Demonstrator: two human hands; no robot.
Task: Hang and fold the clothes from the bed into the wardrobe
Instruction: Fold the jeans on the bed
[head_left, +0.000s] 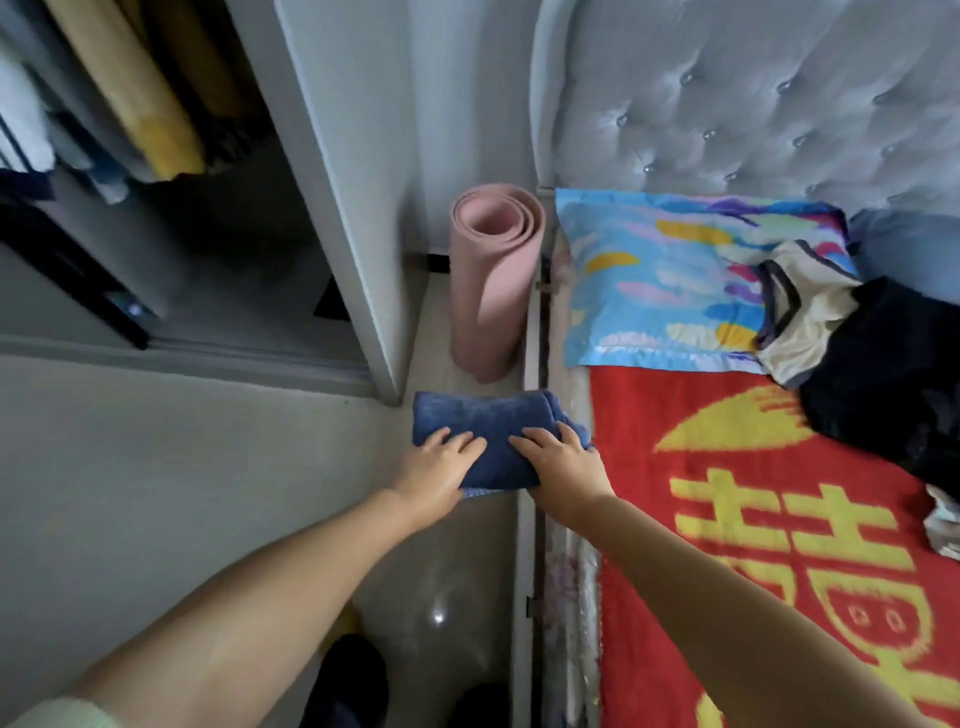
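2 hands hold 1 folded blue garment (480, 439) near the middle of the head view, off the left edge of the bed (737, 519) and above the pale floor (182, 467). The left hand (441, 470) grips its lower left side, fingers laid flat on top and pointing toward 1 o'clock; the thumb is hidden underneath. The right hand (563, 465) grips the lower right side, fingers spread on top toward 11 o'clock, with its thumb also out of sight. At 12 o'clock from the garment a rolled pink mat (491, 291) stands upright against the wall, just beside the bed frame. At 10 o'clock the open wardrobe (171, 218) shows hanging clothes, among them a yellow piece (150, 109). At 2 o'clock a bright patterned pillow (670, 280) lies under the tufted grey headboard (753, 98). At 3 o'clock, a heap of dark and cream clothes (857, 353) rests on the red and yellow blanket (727, 441), partly over the pillow's right end
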